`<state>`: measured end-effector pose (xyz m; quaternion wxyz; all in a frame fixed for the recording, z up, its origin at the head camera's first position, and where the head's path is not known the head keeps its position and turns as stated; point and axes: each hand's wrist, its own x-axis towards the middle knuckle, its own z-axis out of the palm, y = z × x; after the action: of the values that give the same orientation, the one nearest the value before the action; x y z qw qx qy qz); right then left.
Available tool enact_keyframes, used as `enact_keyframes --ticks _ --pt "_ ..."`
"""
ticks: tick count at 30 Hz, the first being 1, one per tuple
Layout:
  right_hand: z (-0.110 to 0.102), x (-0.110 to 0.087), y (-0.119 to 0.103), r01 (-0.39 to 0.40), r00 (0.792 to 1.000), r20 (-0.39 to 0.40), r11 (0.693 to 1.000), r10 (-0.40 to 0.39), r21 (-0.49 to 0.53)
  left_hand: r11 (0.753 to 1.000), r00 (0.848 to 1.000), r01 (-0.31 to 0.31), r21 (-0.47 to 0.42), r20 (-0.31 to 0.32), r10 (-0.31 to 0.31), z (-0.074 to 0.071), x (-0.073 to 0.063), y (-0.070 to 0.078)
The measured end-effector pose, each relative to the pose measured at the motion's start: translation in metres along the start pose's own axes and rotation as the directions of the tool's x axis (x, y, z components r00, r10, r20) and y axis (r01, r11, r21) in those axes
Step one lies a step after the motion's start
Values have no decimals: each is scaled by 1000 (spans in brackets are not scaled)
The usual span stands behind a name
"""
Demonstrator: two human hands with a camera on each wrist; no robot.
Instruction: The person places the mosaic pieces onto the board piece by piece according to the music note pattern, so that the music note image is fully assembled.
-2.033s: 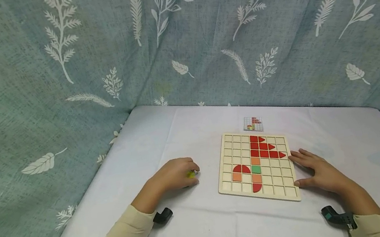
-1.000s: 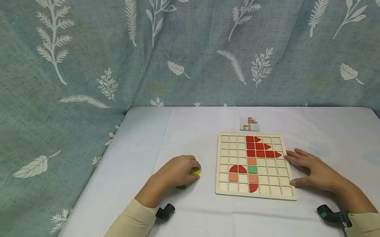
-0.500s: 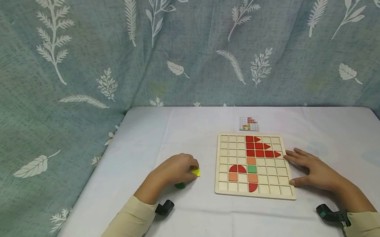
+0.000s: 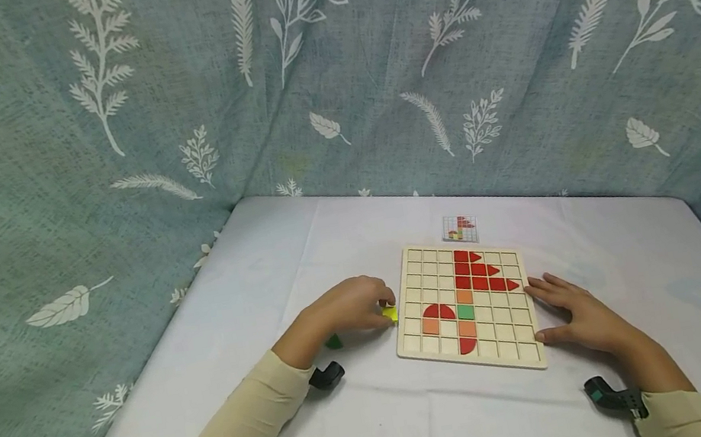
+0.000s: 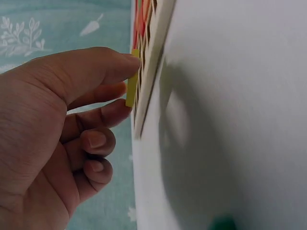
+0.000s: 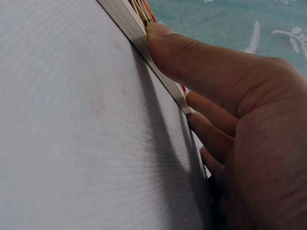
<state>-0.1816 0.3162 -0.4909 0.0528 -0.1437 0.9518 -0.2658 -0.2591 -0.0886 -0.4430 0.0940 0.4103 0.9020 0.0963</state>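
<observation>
My left hand [image 4: 354,304] pinches a yellow tile [image 4: 390,314] between thumb and fingers, just off the left edge of a wooden grid board [image 4: 508,327]. In the left wrist view the tile [image 5: 133,81] is seen edge-on, held above the table, with the last fingers curled loosely below. My right hand [image 4: 586,318] lies at the board's right edge, its fingers extended; the right wrist view has the thumb touching the rim. Red tiles [image 4: 479,269] form stepped rows on the board. Under them run orange and green tiles [image 4: 465,312], with a red arched pair [image 4: 438,311] to the left.
A small pattern card [image 4: 460,229] lies behind the board on the white-covered table [image 4: 372,431]. One green piece [image 4: 333,341] sits under the left wrist, partly hidden. A patterned curtain [image 4: 368,76] hangs along the back and left.
My left hand has carried the yellow tile rightward to the board's left edge, away from the green piece, which shows beside the wrist. The right hand has kept its place at the board.
</observation>
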Motion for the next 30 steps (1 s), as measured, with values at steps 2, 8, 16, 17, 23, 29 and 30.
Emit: enact_keyframes --ticks 2,8,16,17,23,29,30 --pt "0 0 0 -2 1000 -1 1000 2 3 999 999 -32 14 -2 32 -1 4 7" --pt "2 2 3 -5 1000 1 1000 5 -6 999 999 -43 8 17 42 -1 12 18" --pt "2 2 2 -27 1000 4 1000 27 -10 996 999 39 77 31 -42 3 10 5" --pt "2 1 2 -29 1000 2 1000 29 -11 997 998 38 66 37 -41 4 10 4" --pt "2 1 1 -28 1000 6 1000 28 3 998 998 16 57 56 -19 6 13 3" --pt "2 2 2 -29 1000 7 1000 29 -8 999 1000 -7 37 30 6 0 15 10" --pt "2 2 2 -28 1000 6 1000 28 -11 999 1000 -6 36 30 5 0 16 11"
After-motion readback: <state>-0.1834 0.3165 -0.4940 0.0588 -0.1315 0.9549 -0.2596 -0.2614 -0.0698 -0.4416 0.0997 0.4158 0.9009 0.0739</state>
